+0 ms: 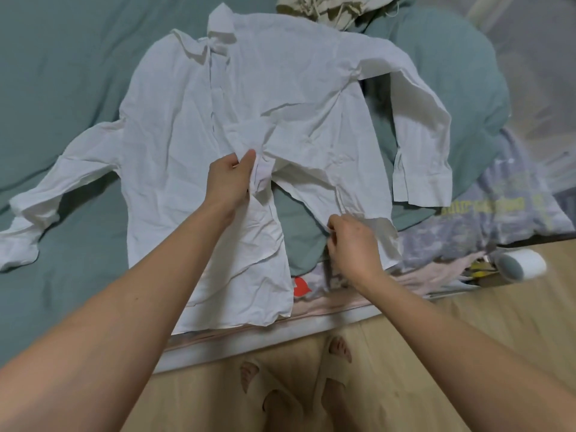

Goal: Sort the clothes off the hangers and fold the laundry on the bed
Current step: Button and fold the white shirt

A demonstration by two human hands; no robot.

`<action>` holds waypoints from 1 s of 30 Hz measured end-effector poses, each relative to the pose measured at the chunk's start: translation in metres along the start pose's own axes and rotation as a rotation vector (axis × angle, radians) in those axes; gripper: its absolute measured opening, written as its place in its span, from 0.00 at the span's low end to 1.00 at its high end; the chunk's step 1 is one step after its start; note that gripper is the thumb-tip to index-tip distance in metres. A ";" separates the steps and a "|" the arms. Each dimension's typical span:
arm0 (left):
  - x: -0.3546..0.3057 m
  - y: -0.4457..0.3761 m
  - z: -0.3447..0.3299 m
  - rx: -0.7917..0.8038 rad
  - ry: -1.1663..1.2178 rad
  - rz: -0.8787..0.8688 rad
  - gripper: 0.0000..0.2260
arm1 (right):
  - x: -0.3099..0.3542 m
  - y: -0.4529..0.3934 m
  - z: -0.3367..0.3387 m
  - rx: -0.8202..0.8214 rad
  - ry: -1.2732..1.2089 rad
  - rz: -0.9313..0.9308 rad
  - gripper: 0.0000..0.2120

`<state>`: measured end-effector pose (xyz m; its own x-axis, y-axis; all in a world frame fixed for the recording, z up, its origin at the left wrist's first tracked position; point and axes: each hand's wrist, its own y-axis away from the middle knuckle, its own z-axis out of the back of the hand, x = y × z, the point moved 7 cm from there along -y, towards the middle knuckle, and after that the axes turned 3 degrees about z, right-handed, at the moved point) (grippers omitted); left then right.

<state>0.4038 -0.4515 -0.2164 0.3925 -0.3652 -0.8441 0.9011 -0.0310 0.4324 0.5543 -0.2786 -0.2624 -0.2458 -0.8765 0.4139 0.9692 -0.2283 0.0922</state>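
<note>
A wrinkled white long-sleeved shirt (193,120) lies spread face up on the grey-green bed (53,73), collar at the far end, both sleeves stretched out to the sides. Its front is open near the hem, showing the sheet beneath. My left hand (229,179) pinches the edge of the shirt's left front panel at mid-body. My right hand (352,244) pinches the lower corner of the right front panel near the hem.
A beige garment (318,7) lies at the far end of the bed. A grey-green pillow (452,73) sits to the right, with a purple printed cloth (498,207) and a white lint roller (517,265) beside it. Wooden floor (467,322) and my sandalled feet are below.
</note>
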 end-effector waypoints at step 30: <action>0.064 0.097 -0.037 0.048 -0.696 -1.027 0.18 | 0.011 0.029 0.015 -0.225 0.254 -0.048 0.30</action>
<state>0.5235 -0.4433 -0.2400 -0.6854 -0.5670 -0.4569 0.7196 -0.6236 -0.3056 0.5800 -0.2888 -0.2413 -0.3138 -0.9336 0.1730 0.9362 -0.3346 -0.1075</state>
